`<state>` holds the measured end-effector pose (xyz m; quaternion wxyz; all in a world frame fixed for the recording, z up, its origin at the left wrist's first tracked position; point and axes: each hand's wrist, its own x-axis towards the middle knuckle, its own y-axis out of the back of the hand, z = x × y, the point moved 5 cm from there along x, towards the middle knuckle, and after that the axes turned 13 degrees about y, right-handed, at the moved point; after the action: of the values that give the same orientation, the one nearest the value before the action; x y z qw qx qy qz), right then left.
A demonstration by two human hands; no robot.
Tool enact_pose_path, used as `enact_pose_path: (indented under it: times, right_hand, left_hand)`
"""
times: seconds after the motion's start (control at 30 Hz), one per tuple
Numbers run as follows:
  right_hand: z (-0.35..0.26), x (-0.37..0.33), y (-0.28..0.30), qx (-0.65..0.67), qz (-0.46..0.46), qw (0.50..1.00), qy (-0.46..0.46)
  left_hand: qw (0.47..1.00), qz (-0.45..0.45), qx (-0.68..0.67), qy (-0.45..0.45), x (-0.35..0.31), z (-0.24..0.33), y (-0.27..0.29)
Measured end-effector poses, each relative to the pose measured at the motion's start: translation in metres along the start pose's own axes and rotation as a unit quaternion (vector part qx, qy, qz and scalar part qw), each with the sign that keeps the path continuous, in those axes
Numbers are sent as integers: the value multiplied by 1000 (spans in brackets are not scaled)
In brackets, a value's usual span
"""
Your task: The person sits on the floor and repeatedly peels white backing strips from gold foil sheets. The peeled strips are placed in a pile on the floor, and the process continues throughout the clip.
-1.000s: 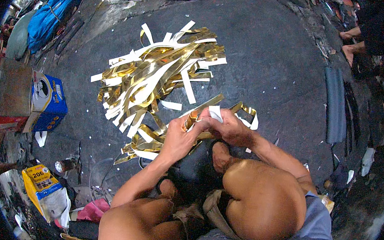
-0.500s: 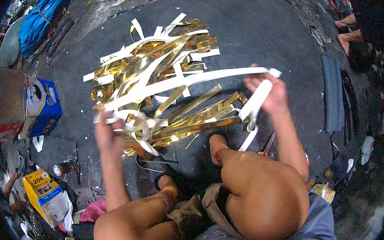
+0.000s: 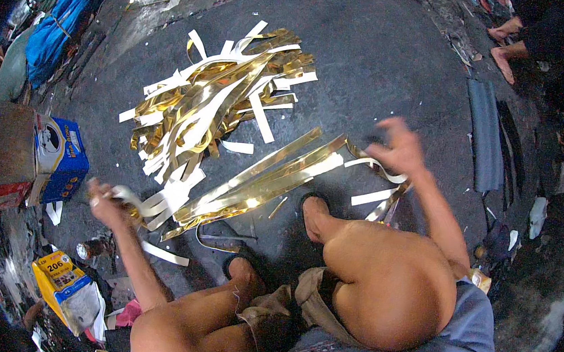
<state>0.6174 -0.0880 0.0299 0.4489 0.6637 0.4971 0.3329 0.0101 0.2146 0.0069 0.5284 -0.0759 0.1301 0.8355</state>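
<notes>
My left hand (image 3: 108,205) is out at the left, its fingers closed on a curling white-and-gold strip (image 3: 131,201) whose far part runs toward the strips on the floor. My right hand (image 3: 400,148) is raised at the right, slightly blurred, fingers spread and holding nothing. Below it a thin white strip (image 3: 376,197) lies beside my knee, partly curled. A tangled heap of shiny gold strips with white backs (image 3: 215,95) lies in front of me. Nearer my feet is a flatter bundle of long gold strips (image 3: 267,185), stretching from lower left to upper right.
A blue-and-white carton (image 3: 60,154) stands at the left, with a yellow-and-white bag (image 3: 71,288) nearer me. A tied blue bundle (image 3: 58,29) lies far left. Dark flat sheets (image 3: 484,138) rest at the right. Another person's bare feet (image 3: 504,58) show at the far right.
The long white strip stretched between my hands has left my right hand, which has opened. My left hand has moved left and toward me with a strip in it.
</notes>
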Motion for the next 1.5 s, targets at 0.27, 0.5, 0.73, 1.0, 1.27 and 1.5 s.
enact_pose_path:
  times: [0.27, 0.5, 0.73, 1.0, 1.27, 1.5]
  right_hand:
    - [-3, -14, -91, 33, -133, 979, 153]
    - [-19, -5, -81, 21, -136, 979, 153]
    - [-29, -1, -81, 8, -151, 952, 266]
    - [-140, 13, -30, 406, -132, 887, 175]
    - [-195, 18, -55, 619, -133, 774, 10]
    - [-187, 13, -78, 644, -169, 746, 14]
  left_hand:
    - [893, -374, 215, -124, -216, -3, -156]
    - [846, -482, 227, -21, -260, -34, -163]
    - [837, -494, 235, -18, -260, -29, -165]
    - [781, -568, 261, 6, -285, -2, -185]
    - [842, -490, 220, 35, -287, 28, -184]
    - [775, -585, 180, 159, -279, -4, -170]
